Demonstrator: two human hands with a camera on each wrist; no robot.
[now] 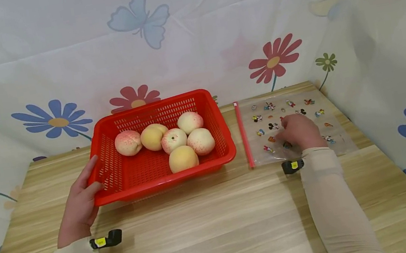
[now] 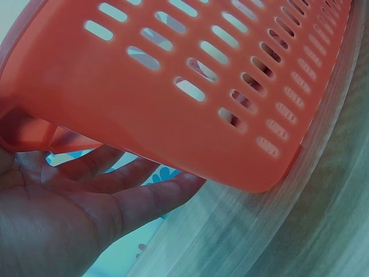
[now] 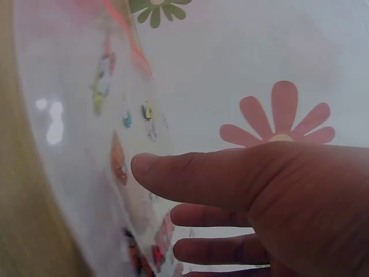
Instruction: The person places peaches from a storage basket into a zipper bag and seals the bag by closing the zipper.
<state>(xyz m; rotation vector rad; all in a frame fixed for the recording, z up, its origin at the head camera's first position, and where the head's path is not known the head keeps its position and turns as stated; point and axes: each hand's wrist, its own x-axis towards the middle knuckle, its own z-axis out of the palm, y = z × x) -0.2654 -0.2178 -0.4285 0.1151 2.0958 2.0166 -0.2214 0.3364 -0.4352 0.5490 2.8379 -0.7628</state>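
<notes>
A red plastic basket [image 1: 164, 181] with slotted walls sits on the table, holding several peaches [image 1: 183, 158], some yellow and some pale with red speckles. My left hand [image 1: 78, 206] is at the basket's left side, fingers extended along the rim. In the left wrist view that hand [image 2: 75, 213] has its fingers partly behind the red edge. To the right lies a clear zip bag [image 1: 291, 102] with a red slider strip and small cartoon prints. My right hand [image 1: 300, 131] is over the bag; in the right wrist view its thumb [image 3: 190, 176] stands apart from its fingers, by the plastic.
The wooden table [image 1: 205, 233] runs up to a white cloth backdrop [image 1: 76, 67] printed with flowers and a butterfly. Black wrist cameras [image 1: 105, 240] are strapped over the pale sleeves [image 1: 337, 207].
</notes>
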